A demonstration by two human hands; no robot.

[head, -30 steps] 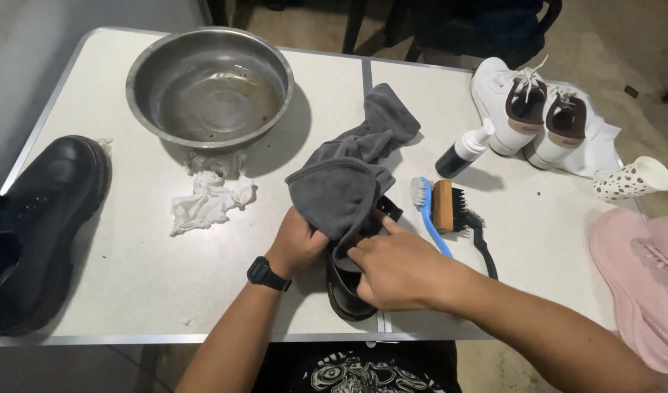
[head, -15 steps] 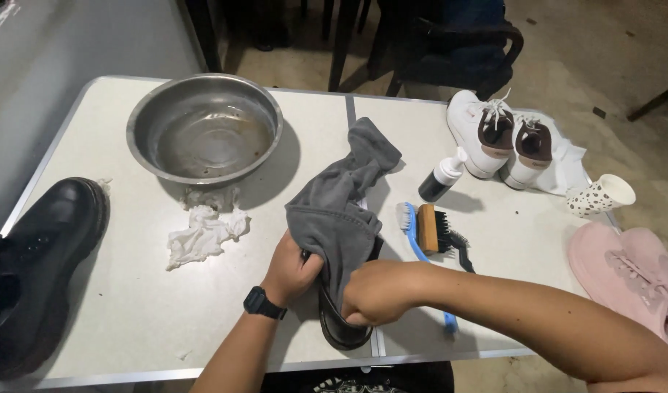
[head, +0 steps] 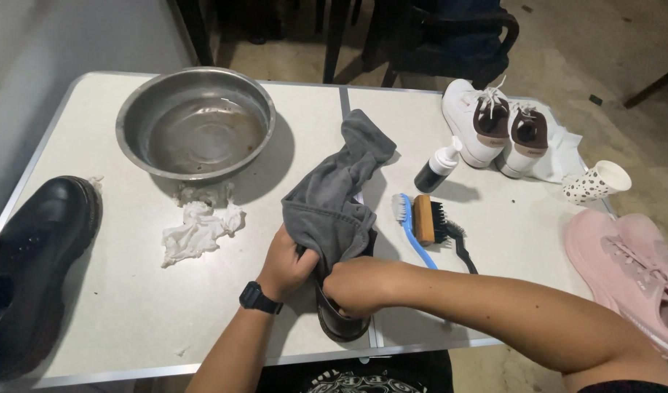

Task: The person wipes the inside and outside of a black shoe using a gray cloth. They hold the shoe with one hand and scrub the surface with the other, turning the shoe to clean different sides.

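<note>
Seen from the head: left hand [head: 289, 263] closed around the soft, limp grey cloth [head: 332, 204], bunched over a black shoe [head: 341, 324]; right hand [head: 356, 285] clamped on that shoe, likely stiff, smooth, best gripped by its sides; brushes [head: 428, 222] just right of both hands on the table [head: 115, 306].

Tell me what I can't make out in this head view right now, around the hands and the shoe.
- Black shoe under the hands: mostly hidden by the grey cloth and both hands.
- Left hand fingers: tucked under the cloth, grip unclear.
- Right hand: fingertips hidden against the shoe.
- Other black shoe: cut off by the left edge.
- Pink shoes: cut off by the right edge.
</note>
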